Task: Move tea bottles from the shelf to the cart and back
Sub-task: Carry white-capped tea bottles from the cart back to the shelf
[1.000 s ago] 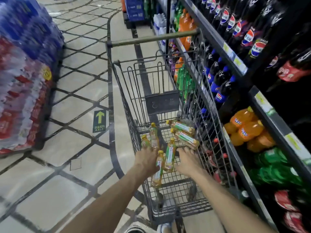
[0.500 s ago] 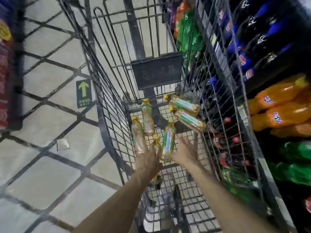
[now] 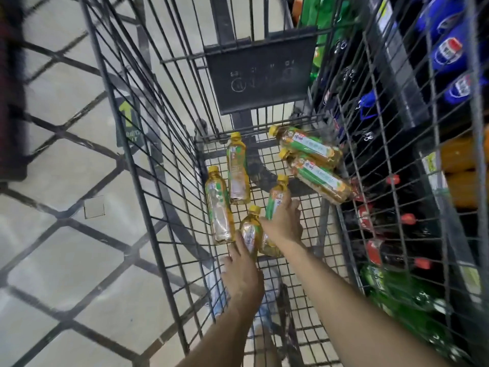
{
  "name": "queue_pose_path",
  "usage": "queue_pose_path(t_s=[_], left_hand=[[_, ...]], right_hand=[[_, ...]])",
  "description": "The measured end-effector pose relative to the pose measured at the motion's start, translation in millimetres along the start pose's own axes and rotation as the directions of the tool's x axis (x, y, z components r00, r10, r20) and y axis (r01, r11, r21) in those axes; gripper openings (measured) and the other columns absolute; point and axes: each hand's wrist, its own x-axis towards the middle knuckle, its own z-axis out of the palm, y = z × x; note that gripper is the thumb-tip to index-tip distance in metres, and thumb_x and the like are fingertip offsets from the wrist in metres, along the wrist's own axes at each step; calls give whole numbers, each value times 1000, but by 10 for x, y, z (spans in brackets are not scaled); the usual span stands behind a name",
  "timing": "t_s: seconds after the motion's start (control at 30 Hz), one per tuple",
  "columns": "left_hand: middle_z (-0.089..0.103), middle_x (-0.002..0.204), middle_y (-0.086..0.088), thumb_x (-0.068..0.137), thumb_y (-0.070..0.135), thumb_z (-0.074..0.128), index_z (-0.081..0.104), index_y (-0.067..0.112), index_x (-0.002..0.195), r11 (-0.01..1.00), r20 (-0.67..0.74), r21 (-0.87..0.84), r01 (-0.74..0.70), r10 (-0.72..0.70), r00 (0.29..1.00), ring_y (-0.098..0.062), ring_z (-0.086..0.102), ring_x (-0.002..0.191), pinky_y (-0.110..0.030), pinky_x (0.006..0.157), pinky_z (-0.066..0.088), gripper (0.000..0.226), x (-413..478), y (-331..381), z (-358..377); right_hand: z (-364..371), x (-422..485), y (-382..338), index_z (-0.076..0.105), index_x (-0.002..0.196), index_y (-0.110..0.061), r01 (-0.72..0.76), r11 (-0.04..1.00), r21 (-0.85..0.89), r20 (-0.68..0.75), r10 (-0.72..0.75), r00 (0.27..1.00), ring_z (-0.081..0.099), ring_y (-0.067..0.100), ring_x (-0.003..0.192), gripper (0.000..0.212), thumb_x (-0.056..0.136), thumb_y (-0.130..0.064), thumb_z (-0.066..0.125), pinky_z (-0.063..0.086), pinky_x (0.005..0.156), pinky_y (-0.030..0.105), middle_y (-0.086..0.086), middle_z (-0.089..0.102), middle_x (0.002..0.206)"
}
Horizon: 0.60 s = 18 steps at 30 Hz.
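Down at cart (image 3: 259, 75) bottom: left hand (image 3: 243, 274) grips one tea bottle (image 3: 250, 234); right hand (image 3: 284, 221) wraps second bottle (image 3: 276, 197). Risk: caps snagging cart wire, slick grip slipping on lift.

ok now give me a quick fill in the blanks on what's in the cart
1. The cart holds ___ tea bottles.
2. Their caps are all ___.
3. The left hand and right hand each grip ___ bottle.
4. In the head view the shelf stands to the cart's ___.
Missing: six; yellow; one; right
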Motion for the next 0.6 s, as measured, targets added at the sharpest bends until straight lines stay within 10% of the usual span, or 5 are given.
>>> queue_pose_path(t_s=[0.3,0.6], left_hand=[[27,155,-3,86,15,73,-28,31,150,999,-93,-46,-12,7,996,-27,42,130,-45,99,48,120,23,-23,96],[35,144,-6,85,30,76,13,15,150,991,-48,-128,45,-52,997,-28,37,132,-43,107,42,92,77,161,70]], right_hand=[[106,24,298,8,159,-25,22,1000,6,-67,-22,998,35,29,136,117,71,-16,85,42,104,48,7,34,152],[11,-192,715,41,132,-17,-12,979,-204,-73,-3,997,43,22,126,72,73,-16,82,45,97,38,4,44,134]])
